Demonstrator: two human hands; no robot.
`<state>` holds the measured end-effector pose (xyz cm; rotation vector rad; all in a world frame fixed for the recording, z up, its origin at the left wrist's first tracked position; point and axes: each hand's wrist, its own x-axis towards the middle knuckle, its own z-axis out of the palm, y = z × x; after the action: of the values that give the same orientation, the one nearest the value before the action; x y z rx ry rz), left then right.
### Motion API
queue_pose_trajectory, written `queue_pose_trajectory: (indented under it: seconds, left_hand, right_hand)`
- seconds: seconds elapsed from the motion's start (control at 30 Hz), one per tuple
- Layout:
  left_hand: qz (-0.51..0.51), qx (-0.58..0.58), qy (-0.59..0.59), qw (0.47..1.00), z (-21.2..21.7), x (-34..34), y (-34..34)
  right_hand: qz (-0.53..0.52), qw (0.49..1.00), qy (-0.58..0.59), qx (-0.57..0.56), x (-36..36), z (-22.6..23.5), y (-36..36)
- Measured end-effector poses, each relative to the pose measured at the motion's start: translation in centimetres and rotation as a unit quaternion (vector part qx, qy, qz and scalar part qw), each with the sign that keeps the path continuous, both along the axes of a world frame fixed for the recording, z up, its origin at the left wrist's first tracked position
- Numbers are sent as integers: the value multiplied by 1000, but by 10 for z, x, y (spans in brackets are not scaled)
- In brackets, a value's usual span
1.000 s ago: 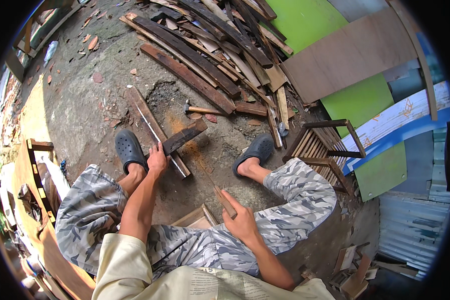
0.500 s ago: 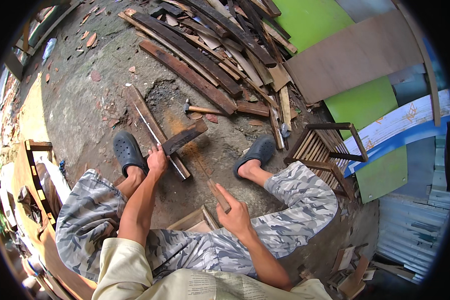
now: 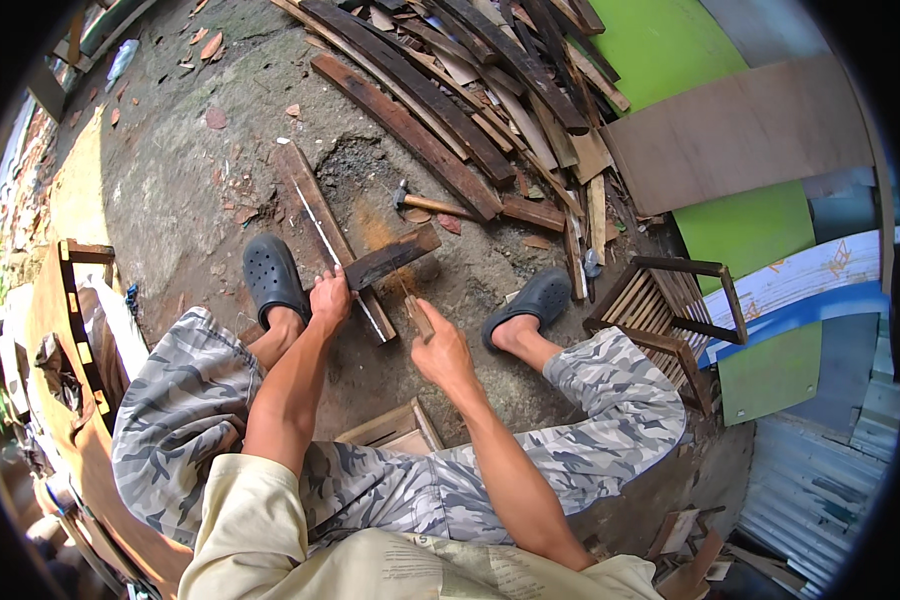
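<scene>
My left hand [image 3: 330,298] grips the near end of a short dark wooden board [image 3: 395,256], which lies crosswise over a longer plank [image 3: 330,232] with a white stripe. In my right hand [image 3: 442,350] is the wooden handle of a handsaw [image 3: 422,320]. Its thin blade reaches forward to the short board, near the end that sticks out past the plank. Orange-brown sawdust [image 3: 375,232] is scattered on the ground behind the board. How deep the blade sits in the wood I cannot tell.
A hammer [image 3: 435,205] lies beyond the board, beside a pile of dark planks [image 3: 410,135]. My clogs [image 3: 275,275] flank the work. At right stands a slatted wooden frame [image 3: 660,310]; a shallow wooden frame [image 3: 425,425] lies close to my lap.
My right hand has pushed the saw forward, toward the board. My left hand keeps its grip. The whole view has shifted slightly, with the scene lower and further right.
</scene>
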<state>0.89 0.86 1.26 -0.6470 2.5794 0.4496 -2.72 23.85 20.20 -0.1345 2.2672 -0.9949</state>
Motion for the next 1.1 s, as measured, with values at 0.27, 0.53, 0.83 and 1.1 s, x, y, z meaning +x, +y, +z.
queue_pose_trajectory:
  seconds: [0.27, 0.53, 0.83, 1.1]
  left_hand:
    - [6, -13, 0, 1000, -2, -1, -5]
    - [19, -12, 17, 1000, -12, 12, -7]
    - [-1, -13, 23, 1000, -8, 3, 1]
    - [10, -11, -12, 1000, -7, 8, -2]
  right_hand:
    - [12, 1000, 5, -12, 22, 40, 31]
    - [30, 999, -7, -29, 19, 33, 25]
    - [5, 1000, 24, -6, -2, -1, 11]
    - [-15, 998, -26, -52, 43, 41, 54]
